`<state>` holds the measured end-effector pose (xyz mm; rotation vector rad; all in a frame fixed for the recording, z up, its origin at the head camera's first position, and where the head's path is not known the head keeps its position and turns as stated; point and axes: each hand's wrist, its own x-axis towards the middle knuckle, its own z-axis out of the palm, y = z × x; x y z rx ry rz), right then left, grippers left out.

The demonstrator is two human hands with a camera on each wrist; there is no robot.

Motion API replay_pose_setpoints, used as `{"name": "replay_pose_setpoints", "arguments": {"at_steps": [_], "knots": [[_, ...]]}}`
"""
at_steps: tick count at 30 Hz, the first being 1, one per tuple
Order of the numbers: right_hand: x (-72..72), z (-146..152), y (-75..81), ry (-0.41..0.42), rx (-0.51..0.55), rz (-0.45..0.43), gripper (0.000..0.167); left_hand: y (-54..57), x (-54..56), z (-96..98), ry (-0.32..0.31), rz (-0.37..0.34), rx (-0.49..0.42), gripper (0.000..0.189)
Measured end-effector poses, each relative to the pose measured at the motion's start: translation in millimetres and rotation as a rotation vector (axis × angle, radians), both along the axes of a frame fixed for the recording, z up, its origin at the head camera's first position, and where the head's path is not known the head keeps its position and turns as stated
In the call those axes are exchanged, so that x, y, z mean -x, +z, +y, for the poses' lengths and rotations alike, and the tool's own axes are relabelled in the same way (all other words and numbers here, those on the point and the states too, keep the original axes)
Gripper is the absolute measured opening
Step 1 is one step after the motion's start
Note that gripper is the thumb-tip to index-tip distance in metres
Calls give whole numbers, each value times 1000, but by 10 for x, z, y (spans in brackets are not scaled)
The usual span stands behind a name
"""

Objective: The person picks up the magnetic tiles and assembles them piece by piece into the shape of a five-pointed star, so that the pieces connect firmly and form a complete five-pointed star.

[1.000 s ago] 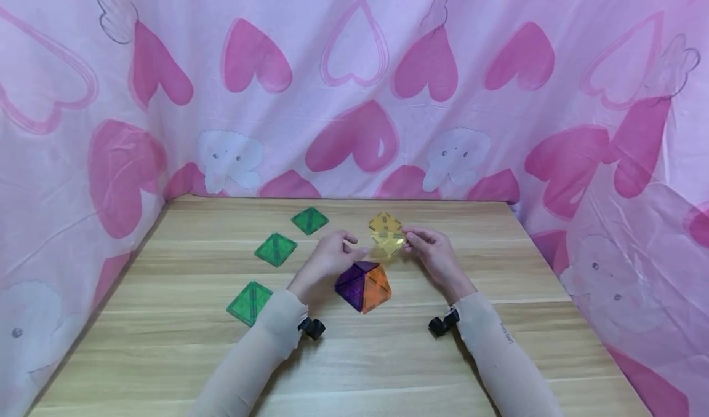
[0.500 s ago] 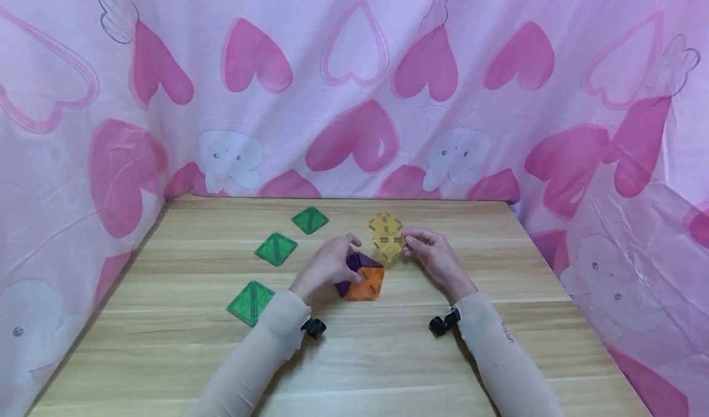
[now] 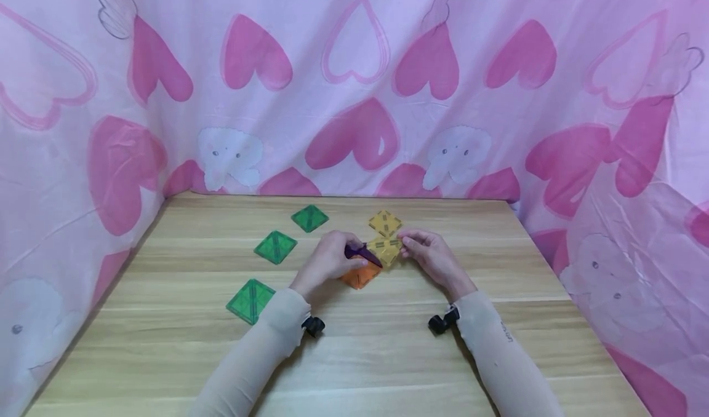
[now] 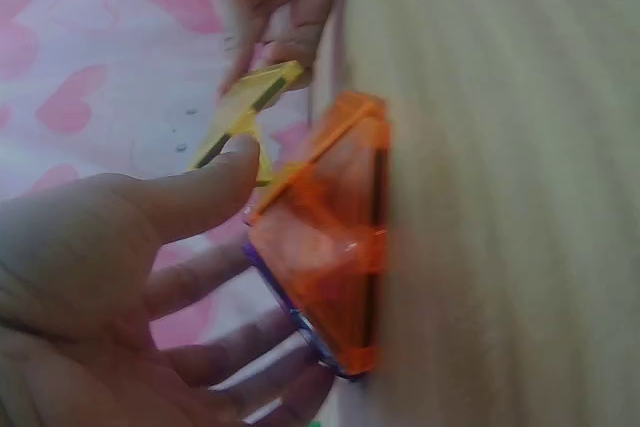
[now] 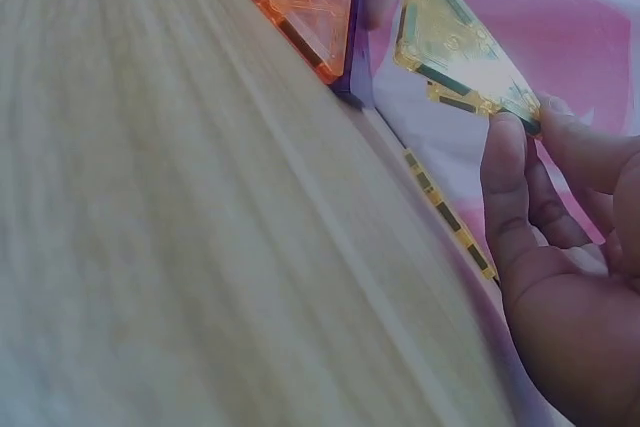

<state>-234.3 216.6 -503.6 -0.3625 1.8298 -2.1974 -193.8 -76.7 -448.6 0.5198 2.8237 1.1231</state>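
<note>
My left hand holds a small peaked shape of translucent magnetic tiles, with orange tiles on the near side and purple tiles behind. Its fingers lie along the purple side, and the thumb is at the orange top in the left wrist view. In my right hand, thumb and fingers pinch the corner of yellow triangular magnetic tiles, raised and tilted above the table. The yellow tiles are close to the purple edge; whether they touch is unclear. Beyond them another yellow tile piece lies flat.
Green diamond-shaped tile pieces lie on the wooden table to the left: a far one, a middle one and a near one beside the left sleeve. A pink heart-print curtain hangs round the table.
My left hand has taken hold of the orange and purple shape, turned it and shifted it away from me toward the yellow tiles. The right hand keeps its pinch, and its yellow tiles have tilted.
</note>
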Motion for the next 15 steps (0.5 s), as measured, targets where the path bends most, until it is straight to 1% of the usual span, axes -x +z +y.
{"name": "replay_pose_setpoints", "arguments": {"at_steps": [4,8,12,15], "knots": [[-4,2,6,14,-64,28,25,-63,-1,64,-3,48,-22,29],[-11,-2,1,25,-118,48,28,-102,-3,93,9,68,-35,27],[-15,7,-1,35,-121,57,30,-119,7,119,29,84,-38,27],[-15,14,0,42,-166,84,37,-127,19,135,51,96,-34,28]]}}
